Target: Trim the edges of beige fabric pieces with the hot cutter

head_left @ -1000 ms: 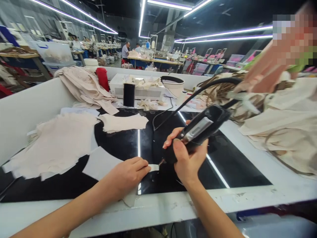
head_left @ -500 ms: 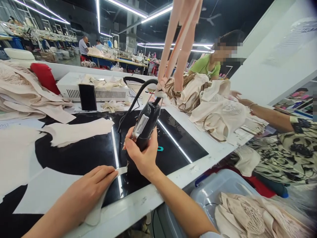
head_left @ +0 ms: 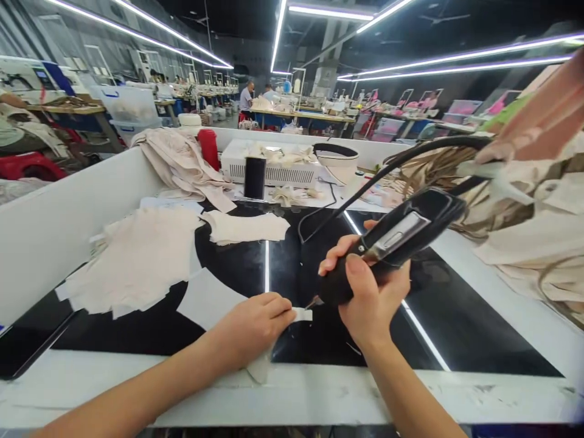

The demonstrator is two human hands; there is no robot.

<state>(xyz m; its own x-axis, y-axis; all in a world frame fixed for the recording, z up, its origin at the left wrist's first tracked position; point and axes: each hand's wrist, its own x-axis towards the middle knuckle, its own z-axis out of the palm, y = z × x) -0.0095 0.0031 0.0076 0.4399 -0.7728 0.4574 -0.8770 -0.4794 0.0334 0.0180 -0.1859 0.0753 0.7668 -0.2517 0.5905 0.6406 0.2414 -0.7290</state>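
My right hand (head_left: 376, 298) is wrapped round a black corded hot knife (head_left: 406, 228) with a silver trigger plate. The tool tilts, its small metal tip pointing down and left. That tip is close to the end of a pale fabric piece (head_left: 303, 314); whether they touch I cannot tell. My left hand (head_left: 255, 322) pinches this fabric against the glossy black board (head_left: 314, 347), and part of the cloth hangs below my wrist over the white edge. Behind my left hand lies a white paper-like sheet (head_left: 210, 298).
A pile of cut beige fabric pieces (head_left: 141, 261) lies at the left, with another piece (head_left: 246, 228) further back. A phone (head_left: 254, 177) stands before a white vented box (head_left: 232, 159). Pink fabric strips (head_left: 542, 115) hang by the tool's cord. Garments (head_left: 533, 225) are heaped at the right.
My view has swung left, so the co-worker at the right is mostly out of sight. The hot knife has tilted right at its top, its tip now showing apart from my left fingers.
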